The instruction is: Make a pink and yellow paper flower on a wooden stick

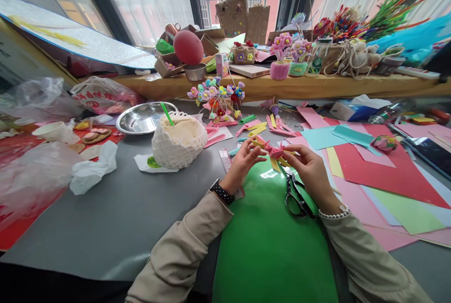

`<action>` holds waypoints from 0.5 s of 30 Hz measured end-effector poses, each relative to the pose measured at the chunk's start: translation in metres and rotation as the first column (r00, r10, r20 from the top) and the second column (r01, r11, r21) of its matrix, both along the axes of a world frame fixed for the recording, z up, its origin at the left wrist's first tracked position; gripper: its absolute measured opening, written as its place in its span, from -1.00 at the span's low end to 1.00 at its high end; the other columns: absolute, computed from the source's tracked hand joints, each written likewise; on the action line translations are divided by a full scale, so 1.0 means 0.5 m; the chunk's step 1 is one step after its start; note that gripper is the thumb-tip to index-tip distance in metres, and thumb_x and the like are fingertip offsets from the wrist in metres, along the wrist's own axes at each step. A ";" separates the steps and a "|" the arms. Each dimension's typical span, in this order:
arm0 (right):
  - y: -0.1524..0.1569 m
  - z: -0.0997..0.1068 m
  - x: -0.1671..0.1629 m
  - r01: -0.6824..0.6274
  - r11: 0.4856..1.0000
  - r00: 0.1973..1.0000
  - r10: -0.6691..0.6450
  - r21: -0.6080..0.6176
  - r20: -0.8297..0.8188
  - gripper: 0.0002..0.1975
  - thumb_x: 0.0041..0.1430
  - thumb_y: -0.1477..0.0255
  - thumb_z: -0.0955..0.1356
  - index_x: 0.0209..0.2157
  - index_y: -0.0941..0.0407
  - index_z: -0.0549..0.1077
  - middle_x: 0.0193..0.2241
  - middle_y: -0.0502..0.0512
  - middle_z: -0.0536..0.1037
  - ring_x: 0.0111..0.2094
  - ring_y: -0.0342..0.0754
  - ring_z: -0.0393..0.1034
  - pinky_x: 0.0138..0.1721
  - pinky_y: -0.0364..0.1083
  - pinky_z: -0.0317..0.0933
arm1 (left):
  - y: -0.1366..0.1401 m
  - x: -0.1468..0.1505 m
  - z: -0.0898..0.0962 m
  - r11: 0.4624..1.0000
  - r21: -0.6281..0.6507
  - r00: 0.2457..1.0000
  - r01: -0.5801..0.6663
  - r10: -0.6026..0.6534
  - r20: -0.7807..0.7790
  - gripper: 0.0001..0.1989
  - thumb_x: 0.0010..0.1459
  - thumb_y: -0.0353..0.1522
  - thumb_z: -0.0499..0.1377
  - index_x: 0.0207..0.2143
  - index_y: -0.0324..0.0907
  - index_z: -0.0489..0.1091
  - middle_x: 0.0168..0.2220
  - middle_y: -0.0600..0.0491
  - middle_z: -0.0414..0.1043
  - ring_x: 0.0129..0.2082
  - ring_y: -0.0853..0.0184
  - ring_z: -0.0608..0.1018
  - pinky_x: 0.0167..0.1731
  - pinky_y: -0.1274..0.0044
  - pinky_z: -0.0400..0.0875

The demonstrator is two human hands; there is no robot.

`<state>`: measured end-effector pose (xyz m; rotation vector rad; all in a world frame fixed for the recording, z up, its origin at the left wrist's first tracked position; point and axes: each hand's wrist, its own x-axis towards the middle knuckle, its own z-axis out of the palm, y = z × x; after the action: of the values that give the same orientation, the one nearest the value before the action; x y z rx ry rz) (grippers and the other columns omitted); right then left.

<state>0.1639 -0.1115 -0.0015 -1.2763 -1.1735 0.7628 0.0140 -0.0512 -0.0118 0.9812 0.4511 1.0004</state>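
Note:
Above a glossy green mat (271, 251), a pink and yellow folded paper piece (276, 152) is held between both my hands. My left hand (244, 162), with a dark watch band at the wrist, has its fingers curled at the paper's left end. Thumb and fingers of my right hand (312, 171) pinch the right end; a beaded bracelet circles that wrist. Black-handled scissors (296, 197) lie on the mat just below, their blades partly covered by the paper. Behind my hands are loose pink and yellow folded strips (259, 128).
Coloured paper sheets (380, 167) spread to the right, near a phone (430, 152). On the left stand a net-wrapped coconut (179, 141) with a green straw and a metal plate (141, 120). A flower bunch (220, 96) sits behind; crafts crowd the wooden sill (169, 88).

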 end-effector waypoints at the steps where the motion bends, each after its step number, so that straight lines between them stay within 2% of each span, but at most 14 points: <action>1: 0.000 -0.004 -0.003 0.021 0.999 0.999 -0.022 0.031 0.033 -0.78 -0.04 0.30 0.36 -0.34 0.12 0.40 -0.40 0.07 0.51 -0.36 -0.05 0.45 -0.34 -0.05 0.37 | -0.001 0.002 -0.001 0.999 0.033 0.999 -0.034 0.035 -0.030 -0.43 -0.11 -0.24 0.23 -0.04 -0.14 0.15 -0.27 0.05 0.29 -0.30 0.39 0.44 -0.25 0.50 0.34; 4: -0.001 -0.017 -0.010 0.065 0.986 0.983 -0.090 0.153 0.162 -0.81 -0.01 0.33 0.34 -0.33 0.11 0.40 -0.31 0.09 0.47 -0.30 -0.05 0.42 -0.29 -0.03 0.37 | -0.004 0.004 0.000 0.986 0.121 0.988 -0.117 0.128 -0.083 -0.33 -0.12 -0.34 0.25 0.04 -0.05 0.05 -0.22 0.07 0.28 -0.30 0.42 0.46 -0.19 0.48 0.33; 6: -0.002 -0.023 -0.013 0.084 0.974 0.962 -0.134 0.209 0.238 -0.83 0.01 0.34 0.32 -0.33 0.10 0.41 -0.30 0.09 0.44 -0.28 -0.06 0.40 -0.27 -0.03 0.36 | -0.005 0.004 0.000 0.974 0.172 0.981 -0.148 0.167 -0.101 -0.34 -0.15 -0.36 0.27 0.03 -0.03 0.07 -0.18 0.07 0.27 -0.33 0.45 0.46 -0.20 0.50 0.34; 8: -0.004 -0.022 -0.014 0.068 0.973 0.947 -0.132 0.219 0.294 -0.84 0.03 0.34 0.31 -0.32 0.10 0.41 -0.31 0.08 0.44 -0.30 -0.07 0.40 -0.29 -0.03 0.37 | -0.004 0.003 -0.001 0.964 0.210 0.974 -0.161 0.189 -0.121 -0.46 -0.15 -0.35 0.26 -0.06 -0.08 0.18 -0.17 0.06 0.28 -0.32 0.45 0.47 -0.21 0.53 0.34; 11: -0.006 -0.012 -0.012 -0.025 0.982 0.932 -0.044 0.185 0.359 -0.82 0.02 0.33 0.31 -0.32 0.10 0.40 -0.34 0.07 0.46 -0.34 -0.08 0.40 -0.35 -0.05 0.37 | -0.003 0.000 -0.003 0.958 0.227 0.961 -0.173 0.214 -0.173 -0.70 -0.09 -0.31 0.22 -0.26 -0.19 0.30 -0.23 0.05 0.34 -0.33 0.43 0.46 -0.26 0.57 0.34; 13: -0.008 -0.004 -0.008 -0.071 0.983 0.922 0.000 0.171 0.386 -0.83 0.03 0.33 0.30 -0.34 0.10 0.41 -0.36 0.06 0.47 -0.34 -0.08 0.39 -0.36 -0.06 0.36 | -0.002 -0.001 -0.004 0.960 0.218 0.955 -0.176 0.220 -0.201 -0.76 -0.07 -0.30 0.20 -0.32 -0.21 0.33 -0.27 0.04 0.37 -0.34 0.43 0.46 -0.30 0.58 0.34; 15: -0.008 0.003 0.000 -0.066 0.981 0.917 -0.013 0.183 0.400 -0.85 0.07 0.33 0.28 -0.36 0.09 0.42 -0.37 0.06 0.47 -0.32 -0.08 0.38 -0.35 -0.07 0.35 | -0.001 -0.002 -0.004 0.964 0.217 0.955 -0.155 0.202 -0.215 -0.76 -0.08 -0.30 0.20 -0.33 -0.22 0.34 -0.27 0.04 0.38 -0.35 0.44 0.46 -0.31 0.58 0.34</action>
<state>0.1642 -0.1156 0.0001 -1.2881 -1.5567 0.3992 0.0129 -0.0516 -0.0136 1.2632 0.6569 1.1121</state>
